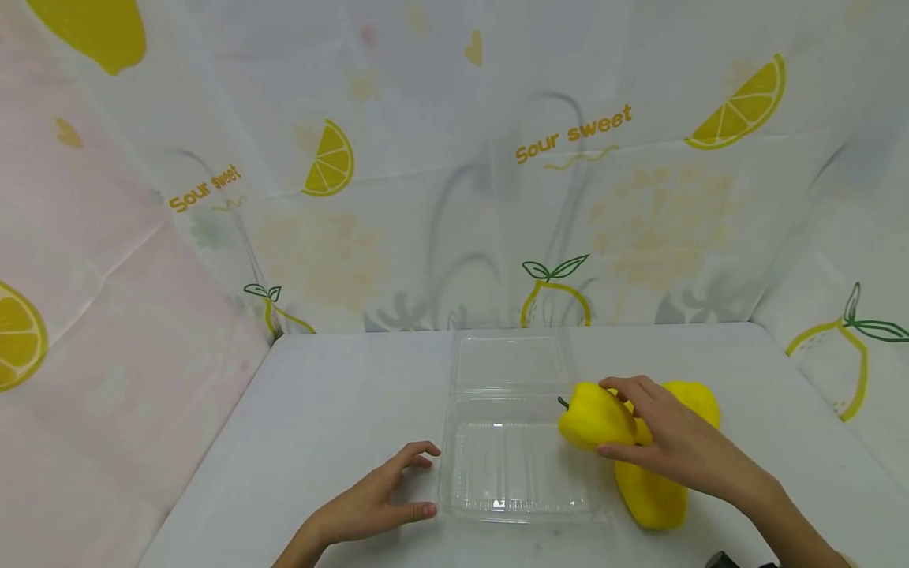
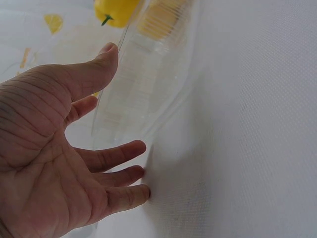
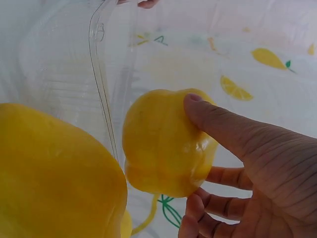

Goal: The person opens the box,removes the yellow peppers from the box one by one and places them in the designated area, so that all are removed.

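A yellow bell pepper [image 1: 595,416] with a dark green stem is gripped by my right hand [image 1: 671,434], thumb on one side and fingers on the other. It is held above the right part of a clear plastic container [image 1: 521,473], whose lid lies open behind. In the right wrist view the held bell pepper [image 3: 166,144] shows its lobed end. My left hand [image 1: 379,501] is beside the container's left side, thumb and fingers spread apart. In the left wrist view, the thumb of the left hand [image 2: 64,144] is close to the container's rim; whether it touches I cannot tell.
More yellow bell peppers lie on the white table right of the container, one at the front [image 1: 653,497] and one behind the right hand [image 1: 696,401]. A lemon-print curtain [image 1: 426,260] encloses the back and sides. Something small and dark [image 1: 723,560] shows at the bottom edge.
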A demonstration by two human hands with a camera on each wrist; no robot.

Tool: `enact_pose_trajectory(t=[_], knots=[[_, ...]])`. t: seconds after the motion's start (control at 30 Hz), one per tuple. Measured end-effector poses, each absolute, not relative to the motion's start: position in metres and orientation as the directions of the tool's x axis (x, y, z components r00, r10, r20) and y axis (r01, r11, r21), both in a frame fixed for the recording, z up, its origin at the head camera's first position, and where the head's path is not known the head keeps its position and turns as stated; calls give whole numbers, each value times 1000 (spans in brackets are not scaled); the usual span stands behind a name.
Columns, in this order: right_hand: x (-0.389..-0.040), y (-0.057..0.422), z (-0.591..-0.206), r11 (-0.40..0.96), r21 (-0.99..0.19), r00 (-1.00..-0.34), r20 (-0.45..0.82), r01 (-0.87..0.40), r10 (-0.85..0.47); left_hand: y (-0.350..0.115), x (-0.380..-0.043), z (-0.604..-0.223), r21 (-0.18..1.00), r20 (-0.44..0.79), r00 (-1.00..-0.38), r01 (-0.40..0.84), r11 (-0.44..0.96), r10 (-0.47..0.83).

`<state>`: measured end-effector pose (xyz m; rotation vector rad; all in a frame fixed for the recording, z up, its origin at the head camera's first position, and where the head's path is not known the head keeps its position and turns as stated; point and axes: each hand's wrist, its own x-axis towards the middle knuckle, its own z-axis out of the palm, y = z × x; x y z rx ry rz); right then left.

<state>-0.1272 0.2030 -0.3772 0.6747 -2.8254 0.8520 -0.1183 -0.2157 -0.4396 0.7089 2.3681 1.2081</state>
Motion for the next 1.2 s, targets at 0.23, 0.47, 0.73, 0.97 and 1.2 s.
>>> enact_pose_trajectory(t=[0.23, 0.47, 0.73, 0.97, 1.2], knots=[[-122, 213, -374, 768, -491, -912, 213, -411, -352, -216, -118, -440, 828, -116, -799, 251, 502, 591], [-119, 222, -371, 789, -484, -925, 191, -379, -328, -216, -118, -441, 826, -115, -801, 251, 504, 587], [-116, 234, -368, 788, -488, -927, 208, -375, -313, -216, -118, -440, 824, -112, -802, 255, 506, 587], [-114, 244, -365, 798, -462, -921, 235, -387, -311, -216, -119, -440, 826, -110, -796, 259, 500, 595], [-112, 252, -366, 822, -450, -936, 207, -348, -283, -216, -119, -440, 824, -121, -798, 251, 508, 590]])
